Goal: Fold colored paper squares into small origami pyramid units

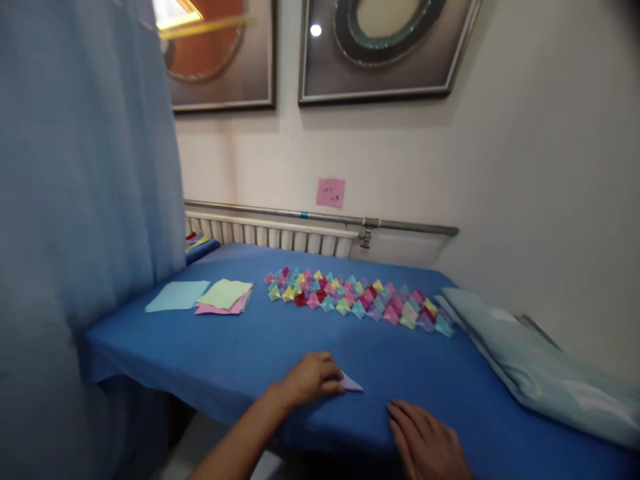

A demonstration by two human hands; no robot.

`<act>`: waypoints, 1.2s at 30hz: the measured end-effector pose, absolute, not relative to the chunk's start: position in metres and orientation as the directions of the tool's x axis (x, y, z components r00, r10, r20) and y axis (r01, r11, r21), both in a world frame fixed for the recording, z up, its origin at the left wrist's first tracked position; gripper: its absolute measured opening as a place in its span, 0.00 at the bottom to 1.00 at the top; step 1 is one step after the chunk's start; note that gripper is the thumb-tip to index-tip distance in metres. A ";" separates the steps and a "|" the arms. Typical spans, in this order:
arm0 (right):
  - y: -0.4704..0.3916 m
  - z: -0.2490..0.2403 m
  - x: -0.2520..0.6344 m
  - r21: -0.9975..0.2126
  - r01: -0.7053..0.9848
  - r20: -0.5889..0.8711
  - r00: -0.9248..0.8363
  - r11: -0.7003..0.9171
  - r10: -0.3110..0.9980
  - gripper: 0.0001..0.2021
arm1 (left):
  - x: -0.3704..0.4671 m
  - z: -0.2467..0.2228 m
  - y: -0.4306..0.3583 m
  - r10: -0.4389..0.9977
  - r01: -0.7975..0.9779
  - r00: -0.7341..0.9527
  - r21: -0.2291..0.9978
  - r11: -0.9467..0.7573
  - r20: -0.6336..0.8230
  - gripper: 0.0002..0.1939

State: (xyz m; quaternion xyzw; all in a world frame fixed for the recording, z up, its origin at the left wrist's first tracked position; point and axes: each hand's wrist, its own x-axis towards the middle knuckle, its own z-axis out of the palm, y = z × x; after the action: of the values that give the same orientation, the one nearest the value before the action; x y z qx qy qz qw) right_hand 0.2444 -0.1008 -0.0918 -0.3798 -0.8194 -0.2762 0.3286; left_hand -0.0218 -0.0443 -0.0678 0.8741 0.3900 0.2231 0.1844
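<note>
A small pale lilac piece of folded paper (351,383) lies on the blue-covered table near its front edge, one pointed corner facing right. My left hand (314,377) is closed on the paper's left part, fingers curled over it, so that part is hidden. To the right and nearer to me, my right hand (427,437) rests on the blue cover (280,340) with its fingers stretched out, holding nothing and apart from the paper. Farther back, several rows of folded paper pieces (360,308) in pink, yellow, turquoise, red and purple stretch across the table.
Light blue paper sheets (177,296) and a stack of yellow and pink sheets (225,295) lie at the left. A folded pale green blanket (530,353) covers the right side. A blue curtain (90,200) hangs at the left; a radiator (270,233) and pipe run behind the table.
</note>
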 end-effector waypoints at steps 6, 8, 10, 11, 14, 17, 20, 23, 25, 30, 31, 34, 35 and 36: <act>-0.115 -0.076 0.225 0.002 0.860 0.728 -0.350 0.509 0.589 0.14 | -0.028 -0.065 -0.044 0.734 0.532 0.637 0.555 -0.640 0.235 0.14; -0.117 -0.076 0.224 -0.035 0.859 0.712 -0.337 0.510 0.616 0.14 | -0.029 -0.062 -0.046 0.728 0.522 0.647 0.565 -0.639 0.225 0.15; -0.119 -0.077 0.225 -0.058 0.858 0.701 -0.328 0.510 0.633 0.14 | -0.030 -0.059 -0.046 0.724 0.514 0.655 0.576 -0.636 0.214 0.14; -0.119 -0.077 0.225 -0.067 0.858 0.697 -0.325 0.509 0.639 0.14 | -0.030 -0.058 -0.046 0.724 0.512 0.658 0.580 -0.633 0.209 0.13; -0.120 -0.078 0.225 -0.089 0.861 0.683 -0.313 0.501 0.660 0.14 | -0.031 -0.057 -0.045 0.723 0.509 0.663 0.591 -0.626 0.194 0.12; -0.121 -0.079 0.224 -0.103 0.865 0.673 -0.303 0.491 0.675 0.14 | -0.031 -0.057 -0.044 0.720 0.506 0.670 0.599 -0.621 0.180 0.12; -0.121 -0.079 0.224 -0.105 0.871 0.669 -0.295 0.480 0.682 0.14 | -0.032 -0.056 -0.044 0.717 0.503 0.677 0.606 -0.616 0.166 0.13; -0.122 -0.078 0.224 -0.093 0.877 0.668 -0.297 0.472 0.683 0.13 | -0.033 -0.055 -0.044 0.718 0.502 0.678 0.615 -0.608 0.158 0.13; -0.122 -0.076 0.224 -0.091 0.877 0.660 -0.301 0.472 0.688 0.13 | -0.033 -0.053 -0.043 0.720 0.499 0.677 0.623 -0.602 0.153 0.13; -0.123 -0.076 0.224 -0.118 0.871 0.646 -0.298 0.477 0.703 0.14 | -0.034 -0.051 -0.041 0.718 0.491 0.681 0.639 -0.591 0.141 0.13; -0.123 -0.077 0.224 -0.126 0.869 0.649 -0.293 0.479 0.703 0.14 | -0.034 -0.052 -0.041 0.718 0.491 0.682 0.641 -0.590 0.139 0.13; -0.122 -0.078 0.224 -0.141 0.864 0.651 -0.286 0.482 0.703 0.14 | -0.035 -0.054 -0.038 0.716 0.490 0.686 0.644 -0.587 0.130 0.13; -0.122 -0.078 0.224 -0.142 0.864 0.650 -0.287 0.484 0.704 0.14 | -0.035 -0.055 -0.038 0.715 0.489 0.688 0.645 -0.587 0.128 0.14; -0.122 -0.078 0.224 -0.140 0.864 0.649 -0.288 0.483 0.704 0.14 | -0.035 -0.055 -0.037 0.714 0.489 0.689 0.646 -0.586 0.126 0.14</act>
State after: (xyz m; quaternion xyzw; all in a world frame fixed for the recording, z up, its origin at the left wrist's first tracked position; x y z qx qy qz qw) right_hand 0.2238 -0.1216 -0.0782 -0.4942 -0.7936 -0.1196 0.3342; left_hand -0.0354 -0.0369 -0.0554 0.8700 0.3455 0.1900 0.2960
